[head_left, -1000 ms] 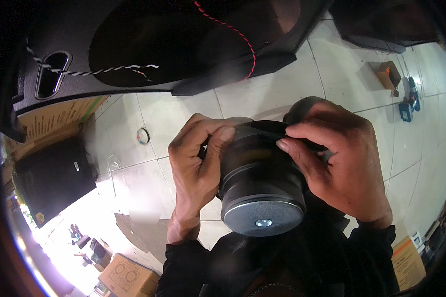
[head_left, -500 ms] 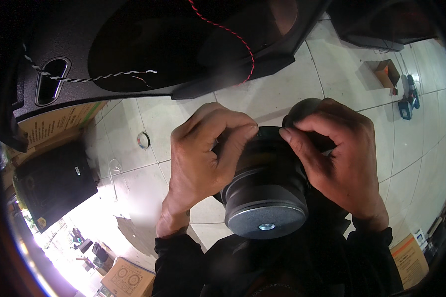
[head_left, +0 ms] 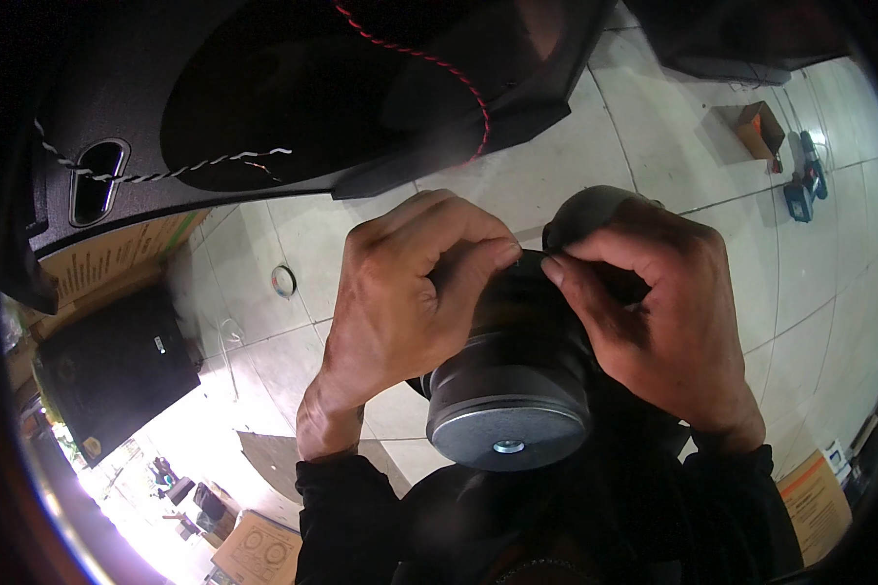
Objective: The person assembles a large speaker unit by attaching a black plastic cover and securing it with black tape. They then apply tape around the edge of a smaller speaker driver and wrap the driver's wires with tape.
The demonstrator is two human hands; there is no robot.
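Note:
A black loudspeaker driver [head_left: 508,429] rests in my lap with its round grey magnet facing up and toward me. My left hand [head_left: 405,283] pinches thumb and forefinger together at the driver's far rim. Opposite it, my right hand [head_left: 658,312] makes a similar pinch at the same rim, close to the left fingertips. Whatever lies between the fingers is too small and dark to make out. Beyond my hands stands a large black speaker cabinet [head_left: 361,185], with a red-and-black twisted wire [head_left: 473,93] and a grey-and-black twisted wire [head_left: 180,173] hanging from it.
On the tiled floor lie a roll of tape [head_left: 283,281], a small open carton [head_left: 759,131] and a cordless drill [head_left: 805,185]. A black panel [head_left: 117,375] leans at the left. Cardboard boxes [head_left: 259,548] stand lower left, another box [head_left: 815,507] lower right.
The driver has shifted slightly left in the view. My left fingertips have moved a little right, nearer the right ones. Both hands keep their pinch.

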